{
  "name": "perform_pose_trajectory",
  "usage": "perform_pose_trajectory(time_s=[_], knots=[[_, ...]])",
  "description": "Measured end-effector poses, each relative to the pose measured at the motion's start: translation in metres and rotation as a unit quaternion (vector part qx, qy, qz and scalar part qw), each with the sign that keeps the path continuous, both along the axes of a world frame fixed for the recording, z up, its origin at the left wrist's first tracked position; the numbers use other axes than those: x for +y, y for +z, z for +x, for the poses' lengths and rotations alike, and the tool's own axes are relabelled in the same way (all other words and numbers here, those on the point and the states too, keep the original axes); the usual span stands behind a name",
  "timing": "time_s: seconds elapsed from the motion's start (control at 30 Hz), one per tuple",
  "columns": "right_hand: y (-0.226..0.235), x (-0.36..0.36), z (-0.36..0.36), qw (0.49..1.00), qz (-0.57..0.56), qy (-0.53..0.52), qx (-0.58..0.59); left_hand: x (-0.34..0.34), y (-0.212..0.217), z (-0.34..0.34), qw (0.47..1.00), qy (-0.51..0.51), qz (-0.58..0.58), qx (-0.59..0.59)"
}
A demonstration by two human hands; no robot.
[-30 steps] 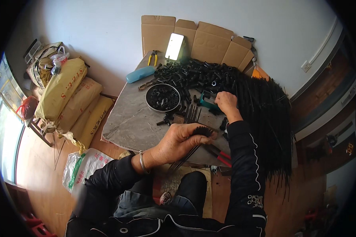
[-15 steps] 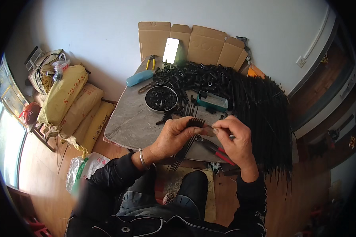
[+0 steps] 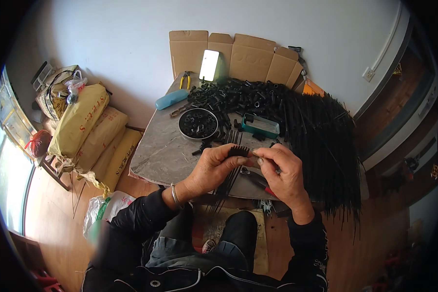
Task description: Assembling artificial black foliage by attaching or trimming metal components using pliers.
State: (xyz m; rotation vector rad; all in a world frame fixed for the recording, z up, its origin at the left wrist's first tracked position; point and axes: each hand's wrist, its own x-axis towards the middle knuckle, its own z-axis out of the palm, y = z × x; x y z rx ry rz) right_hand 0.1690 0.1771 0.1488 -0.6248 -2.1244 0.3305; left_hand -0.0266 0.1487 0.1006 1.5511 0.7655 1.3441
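Note:
My left hand (image 3: 213,168) grips a bunch of thin black rods (image 3: 231,168); their capped ends show at my fingertips and the rods hang down toward my lap. My right hand (image 3: 282,168) pinches a small black piece against the top of that bunch, fingertips touching the left hand's. Both hands hover over the near edge of the grey table (image 3: 163,153). A large heap of long black rods (image 3: 321,141) lies to the right, and a pile of small black tubular parts (image 3: 243,95) lies at the back.
A round bowl of black parts (image 3: 198,124), a teal box (image 3: 260,125), a blue case (image 3: 171,99), yellow-handled pliers (image 3: 185,79) and a lit phone (image 3: 209,64) sit on the table before cardboard flaps (image 3: 250,56). Yellow sacks (image 3: 80,129) are stacked left. Red-handled pliers (image 3: 260,182) lie under my right hand.
My right hand came back from the rod heap at the right and met the left hand at the bunch. The left hand lifted the bunch slightly.

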Motion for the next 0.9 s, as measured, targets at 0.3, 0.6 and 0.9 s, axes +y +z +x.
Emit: perform_pose_trajectory(time_s=[0.3,0.6,0.9], knots=[[0.027,-0.003,0.007,0.974,0.204,-0.028,-0.095,0.000,0.008,0.008,0.999,-0.035,0.002,0.010],[0.015,0.011,0.010,0.996,0.068,0.045,-0.038,0.010,0.025,-0.006,0.975,-0.039,0.109,0.188],[0.018,0.006,-0.003,0.991,0.130,0.008,-0.044,0.025,0.021,-0.018,0.940,-0.006,0.246,0.234]])
